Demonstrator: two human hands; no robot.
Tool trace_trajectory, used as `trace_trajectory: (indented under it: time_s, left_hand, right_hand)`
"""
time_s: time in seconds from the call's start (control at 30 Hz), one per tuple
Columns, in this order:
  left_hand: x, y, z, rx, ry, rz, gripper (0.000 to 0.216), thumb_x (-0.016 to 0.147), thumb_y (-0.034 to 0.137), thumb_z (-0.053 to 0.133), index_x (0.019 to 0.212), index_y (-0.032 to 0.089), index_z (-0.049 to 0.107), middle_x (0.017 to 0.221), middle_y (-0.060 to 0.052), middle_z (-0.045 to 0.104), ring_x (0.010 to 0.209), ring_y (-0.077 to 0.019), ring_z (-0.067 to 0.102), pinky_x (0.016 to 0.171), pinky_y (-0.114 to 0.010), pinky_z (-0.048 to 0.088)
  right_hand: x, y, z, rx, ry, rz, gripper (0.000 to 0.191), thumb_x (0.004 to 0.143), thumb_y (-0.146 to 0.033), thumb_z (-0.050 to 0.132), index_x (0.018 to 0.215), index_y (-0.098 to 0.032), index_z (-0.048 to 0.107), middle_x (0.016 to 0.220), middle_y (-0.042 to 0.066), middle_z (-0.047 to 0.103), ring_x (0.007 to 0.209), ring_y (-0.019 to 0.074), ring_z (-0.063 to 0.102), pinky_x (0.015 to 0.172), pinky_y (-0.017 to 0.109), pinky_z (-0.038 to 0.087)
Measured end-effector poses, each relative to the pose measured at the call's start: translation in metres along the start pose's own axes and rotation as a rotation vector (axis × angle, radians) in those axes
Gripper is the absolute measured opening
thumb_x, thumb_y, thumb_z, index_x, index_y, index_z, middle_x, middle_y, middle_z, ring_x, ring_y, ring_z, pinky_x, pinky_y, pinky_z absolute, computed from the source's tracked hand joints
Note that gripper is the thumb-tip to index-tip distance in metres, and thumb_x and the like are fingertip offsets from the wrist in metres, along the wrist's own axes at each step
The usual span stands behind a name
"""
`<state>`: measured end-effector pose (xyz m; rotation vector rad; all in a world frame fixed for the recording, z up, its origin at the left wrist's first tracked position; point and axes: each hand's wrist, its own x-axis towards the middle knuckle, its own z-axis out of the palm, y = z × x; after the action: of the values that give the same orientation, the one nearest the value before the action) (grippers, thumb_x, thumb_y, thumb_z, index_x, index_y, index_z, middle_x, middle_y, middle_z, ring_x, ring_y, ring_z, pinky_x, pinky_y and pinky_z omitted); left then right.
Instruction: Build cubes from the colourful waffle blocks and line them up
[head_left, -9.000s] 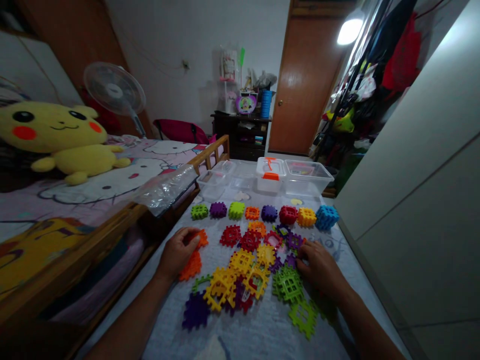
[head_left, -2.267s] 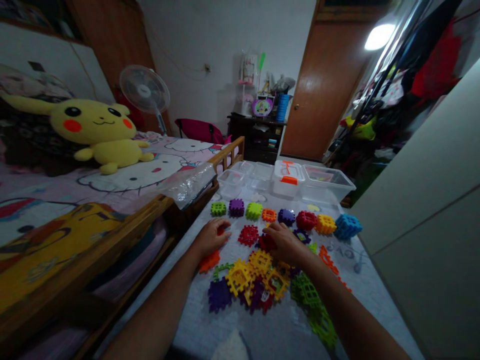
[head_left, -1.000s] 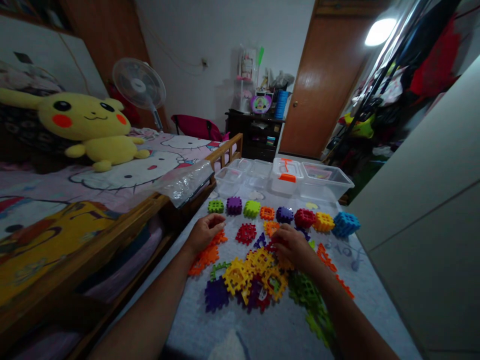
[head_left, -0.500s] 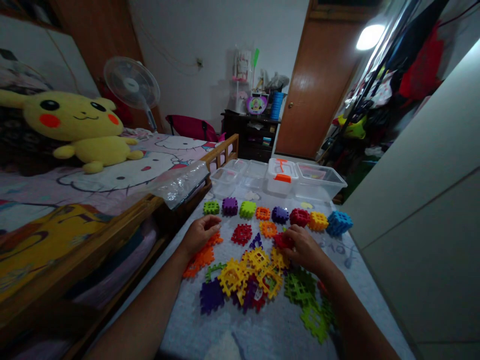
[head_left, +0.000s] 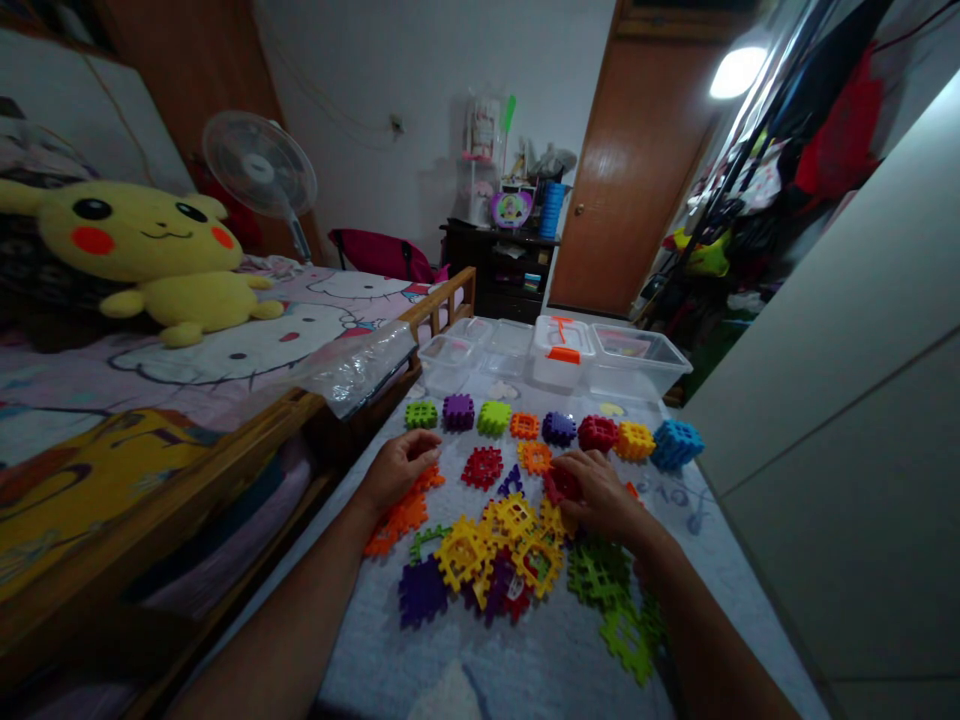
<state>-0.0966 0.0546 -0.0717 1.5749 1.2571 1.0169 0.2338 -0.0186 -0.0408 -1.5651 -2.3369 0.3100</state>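
Note:
My right hand (head_left: 596,490) has its fingers closed on a red toothed building piece (head_left: 562,485) at the right edge of the loose pile. Close below it lie yellow building pieces (head_left: 512,517) and green ones (head_left: 600,570). My left hand (head_left: 401,468) rests beside the orange building pieces (head_left: 405,515), fingers curved with a gap to the thumb and nothing visible between them. Between the hands sit another red piece (head_left: 482,467), a small purple triangle (head_left: 511,481) and an orange square (head_left: 535,458). A dark purple square (head_left: 424,592) lies nearest me.
A row of coloured blocks, from a green one (head_left: 421,414) to a blue one (head_left: 678,443), crosses the table (head_left: 390,650). Behind stand clear plastic boxes (head_left: 641,360), one box (head_left: 562,365) with orange clips. A wooden bed rail (head_left: 300,420) borders the left, a pale cabinet (head_left: 840,420) the right.
My right hand has shifted slightly left with the red piece, which shows more of its face. A bit of orange now appears behind that hand. The left hand stays in place.

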Motion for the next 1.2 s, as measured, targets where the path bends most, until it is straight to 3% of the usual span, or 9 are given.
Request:
trace_trajectory:
  time_s: [0.17,0.37,1.0,1.2]
  left_hand:
    - [-0.001,0.003,0.0,0.0,0.0,-0.005,0.034,0.068,0.042,0.067,0.089,0.015,0.065,0.079,-0.003,0.068,0.077,-0.0211,0.064,0.071,-0.033,0.053]
    - [0.0,-0.003,0.0,0.003,-0.001,0.0,0.033,0.07,0.041,0.066,0.091,0.016,0.065,0.079,-0.003,0.068,0.076,-0.0199,0.064,0.07,-0.032,0.052]
    - [0.0,-0.002,0.001,-0.002,-0.005,0.004,0.034,0.068,0.042,0.067,0.09,0.016,0.066,0.078,-0.003,0.067,0.074,-0.0198,0.063,0.068,-0.031,0.054]
    - [-0.001,-0.001,0.0,0.012,-0.002,0.015,0.034,0.07,0.043,0.067,0.091,0.016,0.066,0.08,-0.003,0.068,0.076,-0.02,0.064,0.071,-0.032,0.053]
  right_hand:
    - [0.0,0.009,-0.008,0.021,0.087,0.087,0.046,0.078,-0.022,0.061,0.123,-0.018,0.058,0.125,0.011,0.059,0.113,0.0274,0.049,0.098,0.042,0.038]
    - [0.0,0.011,-0.007,0.017,0.012,0.137,0.049,0.074,-0.021,0.064,0.123,-0.018,0.058,0.119,0.01,0.063,0.11,0.0272,0.052,0.097,0.043,0.039]
    - [0.0,0.004,-0.003,0.006,-0.052,0.124,0.062,0.07,-0.019,0.063,0.131,-0.013,0.053,0.123,0.013,0.06,0.113,0.0284,0.049,0.1,0.043,0.038]
    - [-0.003,0.009,-0.013,0.03,0.097,0.084,0.061,0.071,-0.024,0.063,0.13,-0.017,0.051,0.121,0.012,0.061,0.113,0.0287,0.051,0.099,0.045,0.04]
